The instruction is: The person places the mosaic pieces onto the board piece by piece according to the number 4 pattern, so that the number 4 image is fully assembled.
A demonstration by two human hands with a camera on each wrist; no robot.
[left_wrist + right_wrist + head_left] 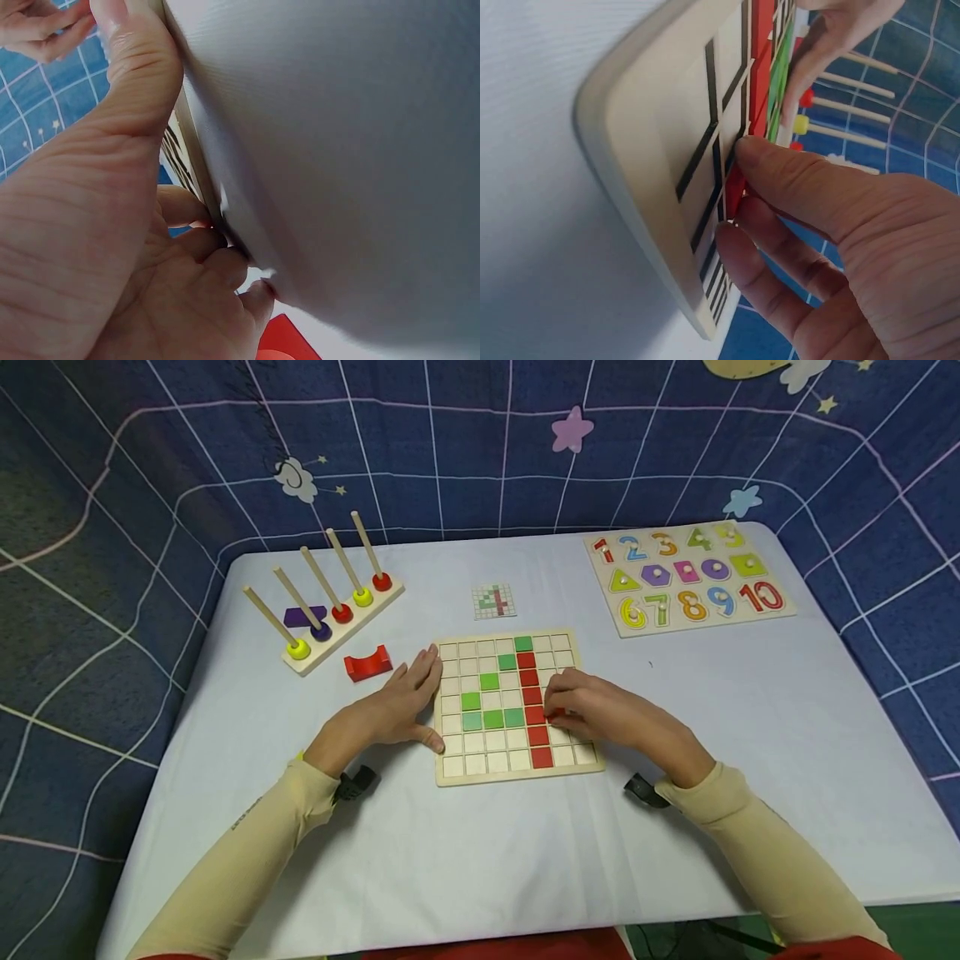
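A wooden grid board lies on the table, with red tiles in one column and several green tiles stepping across it. At the board's left edge rests my left hand, fingers extended along the far part and thumb touching near the front corner. My right hand is over the right part of the board, pinching a red tile between thumb and fingertips, just right of the red column. Its fingers hide most of that tile in the head view.
Behind the board lies a small pattern card. A peg stand with coloured beads is at the left, near a red arched block and a purple piece. A number puzzle board lies back right.
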